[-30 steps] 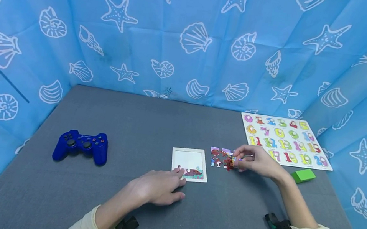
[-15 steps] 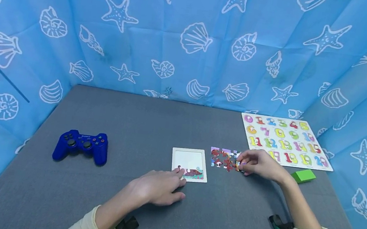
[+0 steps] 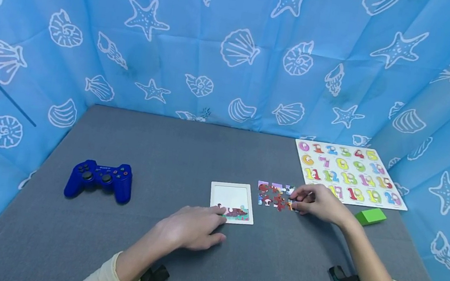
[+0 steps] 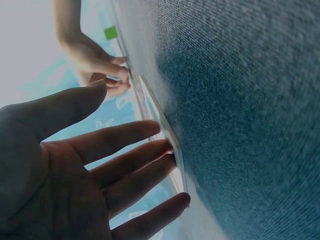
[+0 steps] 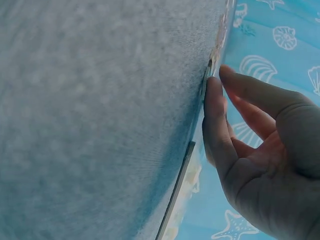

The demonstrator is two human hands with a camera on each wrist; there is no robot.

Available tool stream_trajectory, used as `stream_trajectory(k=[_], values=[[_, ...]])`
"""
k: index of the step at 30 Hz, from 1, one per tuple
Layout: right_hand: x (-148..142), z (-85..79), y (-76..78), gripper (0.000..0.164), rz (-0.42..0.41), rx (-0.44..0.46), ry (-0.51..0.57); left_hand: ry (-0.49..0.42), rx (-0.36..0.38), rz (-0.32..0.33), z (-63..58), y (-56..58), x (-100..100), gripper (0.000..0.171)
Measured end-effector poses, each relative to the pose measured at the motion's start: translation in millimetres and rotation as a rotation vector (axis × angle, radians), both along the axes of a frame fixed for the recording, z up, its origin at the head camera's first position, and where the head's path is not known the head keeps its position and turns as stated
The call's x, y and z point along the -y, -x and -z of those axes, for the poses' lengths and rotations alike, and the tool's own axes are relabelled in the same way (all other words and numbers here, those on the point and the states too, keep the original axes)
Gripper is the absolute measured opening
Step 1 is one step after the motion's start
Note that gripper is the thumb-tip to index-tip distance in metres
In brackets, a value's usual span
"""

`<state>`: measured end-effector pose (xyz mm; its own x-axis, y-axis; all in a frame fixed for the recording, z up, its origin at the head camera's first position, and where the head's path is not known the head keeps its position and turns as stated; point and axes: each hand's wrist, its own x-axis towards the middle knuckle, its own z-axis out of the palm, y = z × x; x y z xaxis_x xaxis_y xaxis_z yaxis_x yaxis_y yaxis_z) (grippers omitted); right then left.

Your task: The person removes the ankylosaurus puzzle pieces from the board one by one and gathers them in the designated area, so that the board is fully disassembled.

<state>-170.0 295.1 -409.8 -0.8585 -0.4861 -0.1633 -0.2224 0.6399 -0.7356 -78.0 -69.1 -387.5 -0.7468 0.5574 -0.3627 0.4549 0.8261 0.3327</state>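
My left hand [image 3: 192, 227] rests with its fingertips on the near left edge of a small white square puzzle tray [image 3: 212, 196]; the fingers are extended and hide that corner. In the tray's lower part lie fitted jigsaw pieces [image 3: 237, 212] with a brown animal on them. Just right of the tray several loose jigsaw pieces [image 3: 265, 187] lie on the grey table. My right hand [image 3: 321, 203] is at the right end of this group, thumb and fingers pinching a jigsaw piece [image 3: 291, 206] mostly hidden by the fingertips. Its thumb and finger come close together in the right wrist view [image 5: 265, 135].
A white number puzzle board [image 3: 344, 175] lies at the back right, just behind my right hand. A green block [image 3: 370, 216] sits near its front edge. Over on the left is a blue game controller [image 3: 99, 181]. A blue shell-print curtain [image 3: 233, 80] hangs around the table.
My right hand has shifted slightly right and downward with the piece, uncovering more loose pieces, then kept nearly still over the last half second. My left hand stays on the tray.
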Motion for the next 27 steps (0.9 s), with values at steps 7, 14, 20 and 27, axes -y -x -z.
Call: stream_trajectory(k=[7, 14, 20, 27], values=[[9.3, -4.4, -2.0, 0.020, 0.000, 0.018, 0.047, -0.021, -0.086, 0.039, 1.6, 3.3, 2.4, 0.052], [31.7, -7.3, -1.7, 0.016, -0.040, 0.015, 0.072, 0.001, -0.093, 0.052, -0.1, 1.2, -0.1, 0.057], [55.7, -6.7, 1.8, 0.016, -0.101, 0.028, 0.108, 0.058, -0.086, 0.070, -3.7, -4.8, -4.5, 0.065], [86.9, -3.3, 6.7, 0.018, -0.193, 0.061, 0.142, 0.080, -0.064, 0.064, -2.9, -6.1, -7.6, 0.066]])
